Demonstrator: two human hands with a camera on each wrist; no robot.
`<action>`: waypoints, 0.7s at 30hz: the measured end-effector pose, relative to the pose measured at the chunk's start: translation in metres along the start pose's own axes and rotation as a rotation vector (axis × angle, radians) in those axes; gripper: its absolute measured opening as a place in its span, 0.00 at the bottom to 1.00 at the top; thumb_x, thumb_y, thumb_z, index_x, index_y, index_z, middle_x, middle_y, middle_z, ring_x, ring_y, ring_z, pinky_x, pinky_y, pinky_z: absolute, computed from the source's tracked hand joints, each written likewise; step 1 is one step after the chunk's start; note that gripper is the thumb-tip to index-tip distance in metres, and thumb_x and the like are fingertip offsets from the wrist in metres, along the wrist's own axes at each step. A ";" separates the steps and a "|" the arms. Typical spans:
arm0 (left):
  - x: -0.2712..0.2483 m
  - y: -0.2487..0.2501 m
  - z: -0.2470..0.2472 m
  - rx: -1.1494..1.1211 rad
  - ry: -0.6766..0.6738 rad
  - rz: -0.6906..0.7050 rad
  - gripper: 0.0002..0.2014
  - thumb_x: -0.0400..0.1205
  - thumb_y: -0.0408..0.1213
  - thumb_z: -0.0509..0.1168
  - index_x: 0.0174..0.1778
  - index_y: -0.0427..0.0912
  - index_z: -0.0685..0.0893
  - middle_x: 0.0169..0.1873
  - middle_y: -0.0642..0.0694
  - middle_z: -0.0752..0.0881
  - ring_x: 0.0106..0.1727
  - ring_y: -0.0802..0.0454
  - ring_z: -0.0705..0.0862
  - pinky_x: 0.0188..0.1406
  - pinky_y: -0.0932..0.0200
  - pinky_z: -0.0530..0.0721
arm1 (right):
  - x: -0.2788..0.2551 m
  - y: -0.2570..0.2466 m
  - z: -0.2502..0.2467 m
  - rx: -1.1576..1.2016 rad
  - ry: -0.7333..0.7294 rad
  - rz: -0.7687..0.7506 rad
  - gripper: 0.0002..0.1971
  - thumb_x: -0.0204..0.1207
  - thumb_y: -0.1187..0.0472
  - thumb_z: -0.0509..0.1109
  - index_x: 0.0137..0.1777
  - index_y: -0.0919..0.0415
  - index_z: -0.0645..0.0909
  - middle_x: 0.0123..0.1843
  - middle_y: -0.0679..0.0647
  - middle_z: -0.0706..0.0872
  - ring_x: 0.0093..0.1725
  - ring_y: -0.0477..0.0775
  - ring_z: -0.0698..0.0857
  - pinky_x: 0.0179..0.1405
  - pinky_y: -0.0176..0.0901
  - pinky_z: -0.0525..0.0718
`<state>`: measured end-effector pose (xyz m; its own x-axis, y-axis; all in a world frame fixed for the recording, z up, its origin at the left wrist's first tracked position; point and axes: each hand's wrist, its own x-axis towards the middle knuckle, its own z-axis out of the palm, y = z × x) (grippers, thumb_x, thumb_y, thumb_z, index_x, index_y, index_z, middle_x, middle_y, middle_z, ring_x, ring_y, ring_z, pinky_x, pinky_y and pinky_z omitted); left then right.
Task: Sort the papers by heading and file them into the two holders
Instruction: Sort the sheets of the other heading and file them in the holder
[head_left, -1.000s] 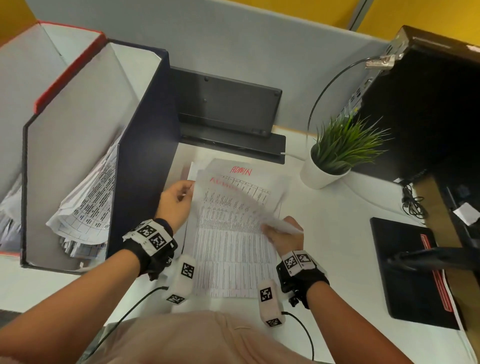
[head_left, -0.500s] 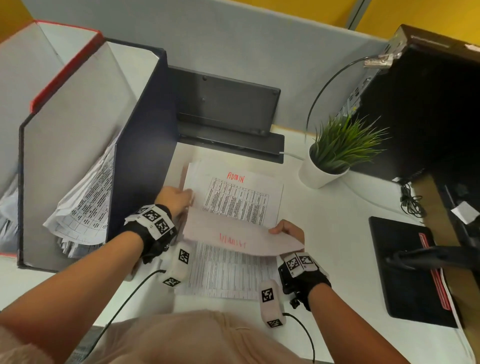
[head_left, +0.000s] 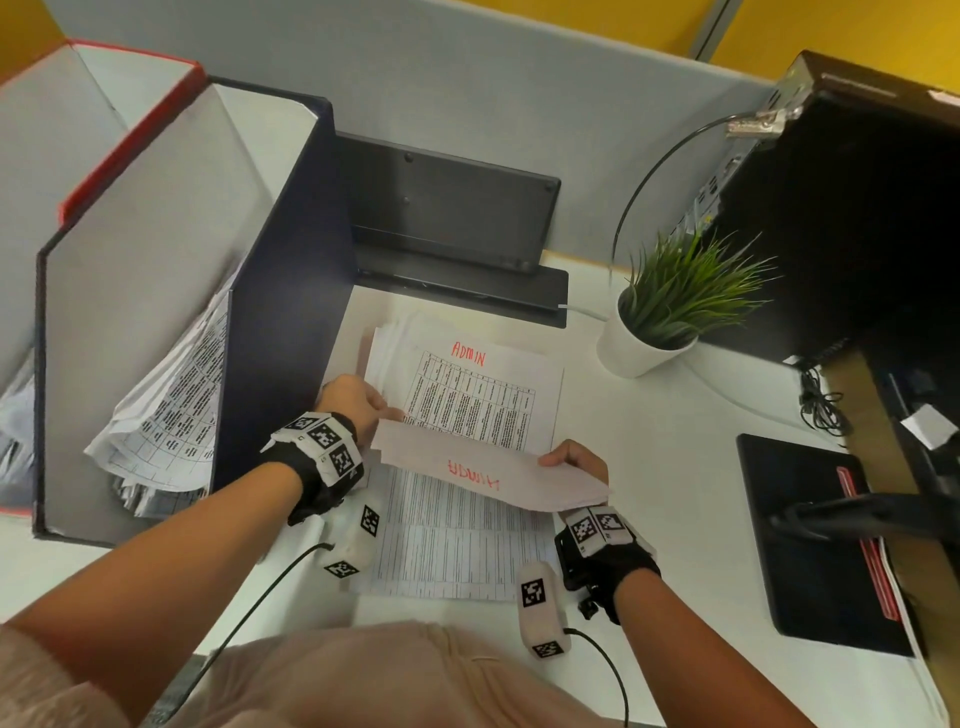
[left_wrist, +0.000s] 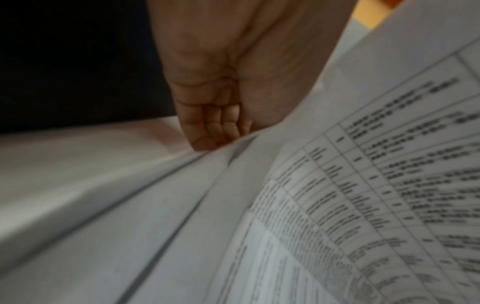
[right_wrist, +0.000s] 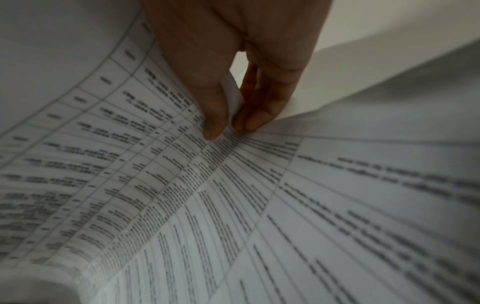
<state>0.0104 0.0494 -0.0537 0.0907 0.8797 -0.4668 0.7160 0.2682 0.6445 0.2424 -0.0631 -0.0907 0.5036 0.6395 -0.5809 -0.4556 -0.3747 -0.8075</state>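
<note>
While both hands pinch its side edges, a white printed sheet with a red "ADMIN" heading (head_left: 488, 475) is folded back over the stack of white table-printed papers (head_left: 467, 540).

Taking that stack as the landmark: the left hand (head_left: 353, 402) grips the folded sheet at the stack's left edge, the right hand (head_left: 576, 460) at its right edge, thumb and fingers clamped on the paper. The sheet below shows another red "ADMIN" heading (head_left: 468, 354). Left of the stack stands a dark navy file holder (head_left: 280, 291) with curled papers inside, and beyond it a red-edged grey holder (head_left: 124, 140). All rest on the white tabletop (head_left: 675, 467). Only the wrist views show the grips: the left fingers (left_wrist: 207, 131) curl at the paper's edge, and the right thumb (right_wrist: 213, 115) presses the sheet against the fingers behind.
</note>
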 end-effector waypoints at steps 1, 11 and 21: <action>0.000 -0.002 0.000 0.018 -0.014 0.038 0.12 0.74 0.36 0.74 0.26 0.37 0.83 0.29 0.41 0.85 0.39 0.43 0.86 0.41 0.53 0.86 | 0.000 -0.004 0.000 -0.059 -0.008 0.007 0.24 0.68 0.82 0.59 0.15 0.61 0.76 0.13 0.47 0.76 0.25 0.54 0.74 0.13 0.26 0.72; -0.014 -0.020 0.006 -0.349 -0.004 0.141 0.03 0.79 0.25 0.63 0.43 0.30 0.82 0.41 0.38 0.86 0.45 0.45 0.84 0.51 0.49 0.86 | -0.003 0.000 0.001 -0.472 0.002 -0.383 0.26 0.68 0.84 0.66 0.21 0.55 0.64 0.26 0.48 0.71 0.27 0.46 0.68 0.27 0.31 0.67; -0.014 -0.010 0.005 -0.450 -0.036 0.118 0.19 0.74 0.15 0.52 0.21 0.37 0.73 0.22 0.47 0.78 0.29 0.50 0.75 0.34 0.61 0.73 | -0.010 -0.007 0.002 -0.408 -0.057 -0.306 0.16 0.61 0.73 0.80 0.43 0.62 0.78 0.39 0.55 0.83 0.33 0.42 0.79 0.32 0.33 0.80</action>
<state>0.0051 0.0328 -0.0569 0.1833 0.9023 -0.3901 0.3282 0.3178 0.8895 0.2391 -0.0655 -0.0789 0.5234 0.7919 -0.3145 0.0353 -0.3889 -0.9206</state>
